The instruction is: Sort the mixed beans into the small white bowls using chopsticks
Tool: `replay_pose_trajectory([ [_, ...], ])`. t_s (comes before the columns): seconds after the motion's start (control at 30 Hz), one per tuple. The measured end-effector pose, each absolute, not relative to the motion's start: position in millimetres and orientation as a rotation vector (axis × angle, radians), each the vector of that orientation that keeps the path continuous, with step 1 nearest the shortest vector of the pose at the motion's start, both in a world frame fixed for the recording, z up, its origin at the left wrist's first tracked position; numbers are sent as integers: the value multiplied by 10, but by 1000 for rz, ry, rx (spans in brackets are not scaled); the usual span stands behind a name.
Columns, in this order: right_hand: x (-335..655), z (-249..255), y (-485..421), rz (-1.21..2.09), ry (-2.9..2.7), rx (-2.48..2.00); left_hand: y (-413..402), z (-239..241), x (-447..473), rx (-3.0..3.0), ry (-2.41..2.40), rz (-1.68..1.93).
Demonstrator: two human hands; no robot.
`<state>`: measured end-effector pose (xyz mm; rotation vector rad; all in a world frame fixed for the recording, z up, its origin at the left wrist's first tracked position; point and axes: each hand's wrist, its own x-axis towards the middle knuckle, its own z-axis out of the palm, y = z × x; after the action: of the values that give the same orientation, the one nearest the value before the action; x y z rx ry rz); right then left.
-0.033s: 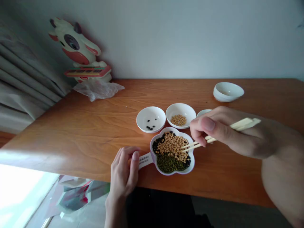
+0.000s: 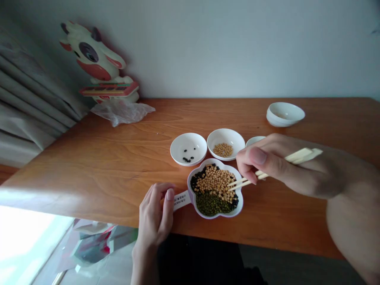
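Observation:
A white flower-shaped dish with a handle (image 2: pixel 241 204) holds soybeans (image 2: pixel 212 178), green mung beans (image 2: pixel 212 205) and black beans (image 2: pixel 194 183). My left hand (image 2: pixel 157 209) is closed around the end of its handle. In my right hand (image 2: pixel 276 162) is a pair of wooden chopsticks (image 2: pixel 292 157), their tips among the soybeans at the dish's right side. Whether a bean sits between the tips is too small to tell. Behind the dish are a white bowl (image 2: pixel 179 146) with several black beans and a white bowl (image 2: pixel 213 136) with soybeans. My right hand mostly hides a third bowl (image 2: pixel 253 140).
Stacked white bowls (image 2: pixel 285 114) stand at the back right of the wooden table (image 2: pixel 133 158). A cow toy with a keyboard (image 2: pixel 103 67) leans at the back left above a clear plastic bag (image 2: pixel 123 113). A curtain (image 2: pixel 35 99) hangs at the left.
The rear ends of the chopsticks have shifted slightly left, and their tips have moved a touch within the soybeans. My left hand and the dish look the same.

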<state>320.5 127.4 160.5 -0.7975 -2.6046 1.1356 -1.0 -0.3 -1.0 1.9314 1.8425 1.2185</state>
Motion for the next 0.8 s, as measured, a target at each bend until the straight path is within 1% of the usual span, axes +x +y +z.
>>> replay_pose_trajectory([
  [0.2, 3114, 1574, 1260, 1127, -2573, -852, -33, 30, -12, 1810, 1765, 941],
  [0.5, 3114, 1519, 1268, 1171, -2578, -890, -25, 22, -21, 1891, 1752, 906],
  [0.8, 3142, 1625, 1258, 1191, -2535, -832, -16, 9, -10, 1941, 1760, 905],
])
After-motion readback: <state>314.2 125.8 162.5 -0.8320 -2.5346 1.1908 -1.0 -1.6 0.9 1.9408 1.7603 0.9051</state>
